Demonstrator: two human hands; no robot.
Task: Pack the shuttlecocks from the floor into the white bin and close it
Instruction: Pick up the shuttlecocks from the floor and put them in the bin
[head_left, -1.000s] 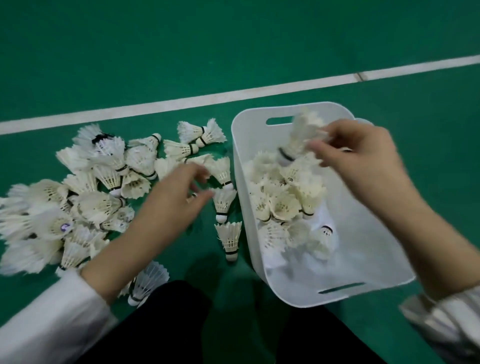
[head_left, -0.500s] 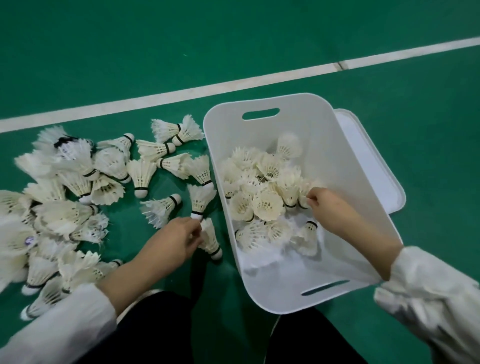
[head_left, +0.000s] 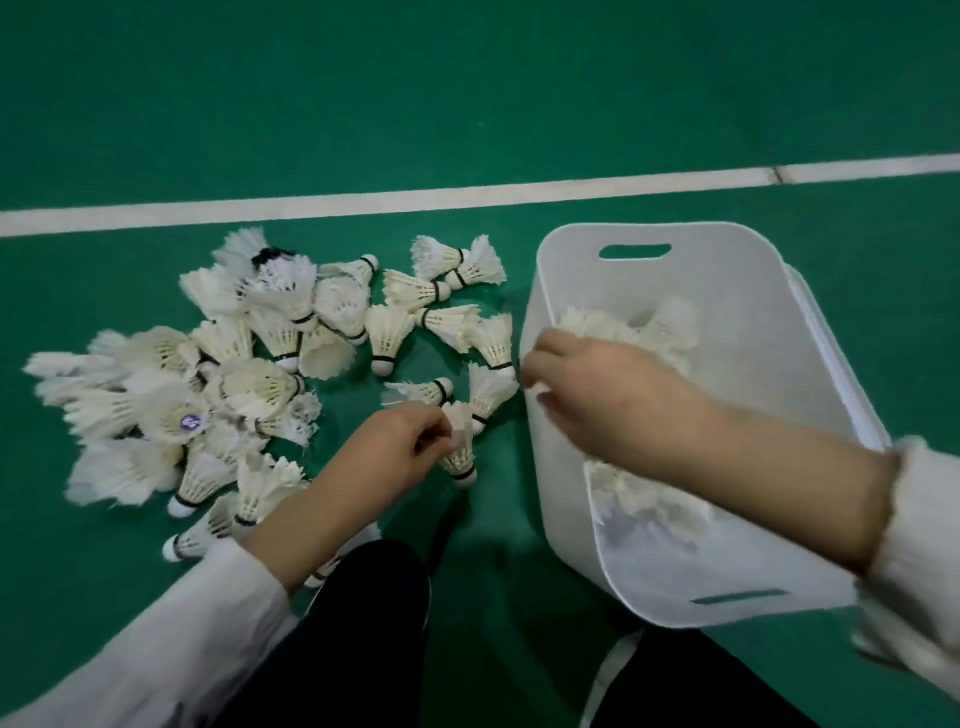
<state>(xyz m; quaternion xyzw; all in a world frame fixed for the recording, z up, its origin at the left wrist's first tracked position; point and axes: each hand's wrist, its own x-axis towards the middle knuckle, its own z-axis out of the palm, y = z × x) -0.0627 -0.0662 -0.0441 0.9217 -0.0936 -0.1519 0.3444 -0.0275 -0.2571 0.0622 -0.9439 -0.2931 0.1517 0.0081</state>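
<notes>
- Head view: green sports floor (head_left: 467, 78) with a white painted line (head_left: 415, 200) running across it beyond the work area
- Left hand (head_left: 400, 447) is low over the floor, thumb and fingers pinching the feather skirt of one white feather shuttlecock (head_left: 460, 454); its black band and white cork end point toward the person
- Right hand (head_left: 597, 400) is over the left wall of the white plastic bin (head_left: 753, 291), forearm crossing above the bin's inside; fingers are curled near the rim but motion-blurred, so cannot tell if they hold anything
- Bin stands open on the floor just right of the floor pile, with one handle slot in the far wall and one in the near wall
- Thin white strip of a flat plastic lid (head_left: 839, 358) shows along the bin's right side, off the bin
- Binned shuttlecocks (head_left: 644, 493) are heaped inside the bin, blurred, with the middle of the heap hidden under the right forearm
- Loose shuttlecocks (head_left: 234, 374) are spread on the floor left of the bin, mostly on their sides and overlapping; the nearest ones lie just beside the bin's left wall
- One in the pile carries a small round purple sticker (head_left: 189, 422)
- White sleeves (head_left: 156, 649) are on both arms, black trousers (head_left: 363, 623) at the bottom edge
</notes>
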